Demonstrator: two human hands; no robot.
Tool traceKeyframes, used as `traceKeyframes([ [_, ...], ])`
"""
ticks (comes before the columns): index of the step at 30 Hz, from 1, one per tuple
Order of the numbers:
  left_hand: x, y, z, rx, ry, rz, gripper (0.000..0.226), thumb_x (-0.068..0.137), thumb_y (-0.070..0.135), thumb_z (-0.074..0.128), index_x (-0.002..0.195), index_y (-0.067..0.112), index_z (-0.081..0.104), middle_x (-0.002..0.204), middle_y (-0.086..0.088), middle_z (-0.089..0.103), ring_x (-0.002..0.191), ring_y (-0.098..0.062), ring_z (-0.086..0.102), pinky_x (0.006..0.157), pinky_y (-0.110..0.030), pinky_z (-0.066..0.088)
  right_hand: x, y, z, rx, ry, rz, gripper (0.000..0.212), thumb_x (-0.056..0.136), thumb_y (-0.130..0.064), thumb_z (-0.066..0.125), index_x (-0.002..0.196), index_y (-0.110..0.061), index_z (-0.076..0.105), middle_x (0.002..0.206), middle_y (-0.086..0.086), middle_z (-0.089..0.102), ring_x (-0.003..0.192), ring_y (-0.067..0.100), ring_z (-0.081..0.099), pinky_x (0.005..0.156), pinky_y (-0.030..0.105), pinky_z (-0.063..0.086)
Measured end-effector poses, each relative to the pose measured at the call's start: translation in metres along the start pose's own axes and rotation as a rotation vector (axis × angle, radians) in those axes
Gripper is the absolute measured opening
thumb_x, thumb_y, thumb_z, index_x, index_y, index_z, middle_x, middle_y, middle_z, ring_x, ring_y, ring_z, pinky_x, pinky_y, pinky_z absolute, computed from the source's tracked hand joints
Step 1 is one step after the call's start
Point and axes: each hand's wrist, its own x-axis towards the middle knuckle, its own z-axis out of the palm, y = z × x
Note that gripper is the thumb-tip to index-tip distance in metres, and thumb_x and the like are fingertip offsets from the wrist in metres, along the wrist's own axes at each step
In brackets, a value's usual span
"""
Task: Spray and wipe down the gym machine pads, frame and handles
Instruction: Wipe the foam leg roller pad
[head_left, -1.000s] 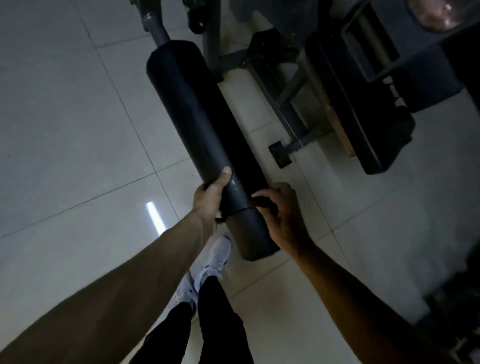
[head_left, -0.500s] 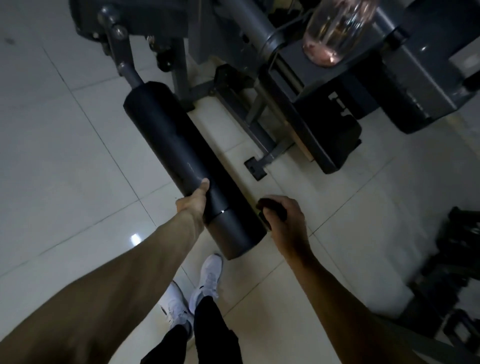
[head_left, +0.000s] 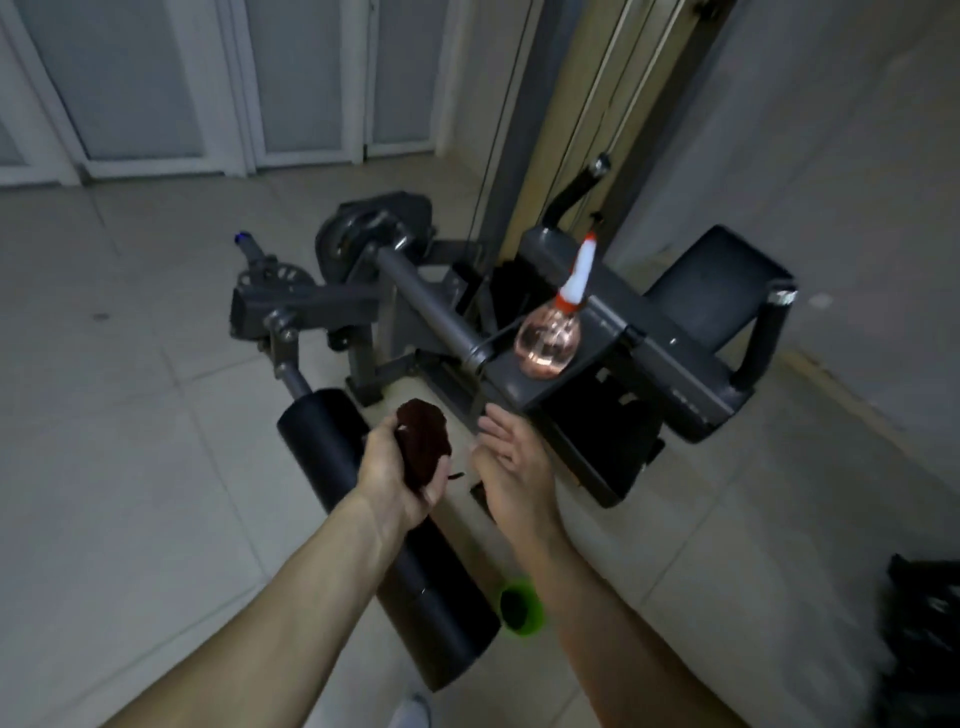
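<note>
A long black roller pad of the gym machine runs diagonally under my arms. My left hand is raised above it and grips a bunched dark red cloth. My right hand hovers just right of the cloth, fingers straight and holding nothing. A clear spray bottle with pink liquid and a white and red nozzle stands on the grey machine frame beyond my hands. A black seat pad and a black handle sit at the right of the frame.
A green ring-shaped thing lies on the tiled floor by the roller's near end. Cables run up a beige column behind the machine. A grey wall is on the right, doors at the back, dark objects at the lower right.
My left hand has left the roller pad and now holds the cloth that my right hand gripped. My right hand has opened. The view has tilted up to show the whole machine.
</note>
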Motion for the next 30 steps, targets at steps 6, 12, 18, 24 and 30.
traceKeyframes([
  [6, -0.017, 0.023, 0.068, 0.018, -0.053, 0.075, 0.035, 0.09, 0.052, 0.059, 0.1, 0.022, 0.073, 0.075, 0.003, 0.07, 0.067, -0.013, 0.065, 0.048, -0.022, 0.056, 0.069, -0.05, -0.058, -0.149, 0.267, -0.107, 0.075, 0.088, -0.018, 0.08, 0.15, -0.033, 0.041, 0.146, -0.011, 0.036, 0.122, -0.004, 0.046, 0.097, 0.011, 0.041],
  [12, -0.021, 0.018, 0.091, 0.046, -0.03, 0.109, 0.042, 0.093, 0.056, 0.056, 0.107, 0.021, 0.076, 0.076, 0.003, 0.074, 0.074, -0.012, 0.068, 0.049, -0.023, 0.056, 0.131, -0.075, -0.065, -0.091, 0.138, -0.056, 0.11, 0.084, -0.016, 0.085, 0.163, -0.039, 0.012, 0.168, 0.0, 0.025, 0.149, 0.025, 0.036, 0.112, 0.047, 0.04],
  [18, -0.016, 0.02, 0.068, 0.005, 0.051, 0.121, 0.041, 0.087, 0.055, 0.064, 0.11, 0.025, 0.078, 0.089, 0.005, 0.075, 0.081, -0.013, 0.07, 0.056, -0.022, 0.057, 0.142, -0.073, -0.054, -0.2, 0.103, -0.148, 0.093, 0.083, -0.032, 0.085, 0.153, -0.047, 0.028, 0.153, -0.003, 0.047, 0.134, 0.019, 0.053, 0.108, 0.052, 0.049],
  [24, -0.025, 0.029, 0.017, -0.033, 0.096, 0.138, 0.03, 0.088, 0.05, 0.062, 0.086, 0.023, 0.075, 0.072, 0.006, 0.072, 0.067, -0.01, 0.068, 0.053, -0.022, 0.055, 0.084, -0.054, -0.004, -0.278, -0.153, -0.234, 0.073, 0.083, -0.042, 0.081, 0.144, -0.046, 0.043, 0.129, -0.019, 0.059, 0.116, 0.008, 0.062, 0.096, 0.038, 0.055],
  [30, -0.047, 0.045, -0.067, -0.116, 0.185, 0.131, 0.025, 0.088, 0.043, 0.059, 0.088, 0.021, 0.071, 0.067, 0.004, 0.07, 0.052, -0.01, 0.068, 0.048, -0.018, 0.053, 0.022, 0.017, 0.088, -0.277, -0.244, 0.005, 0.062, 0.087, -0.031, 0.08, 0.141, -0.037, 0.049, 0.115, -0.021, 0.058, 0.101, -0.005, 0.059, 0.087, 0.016, 0.05],
])
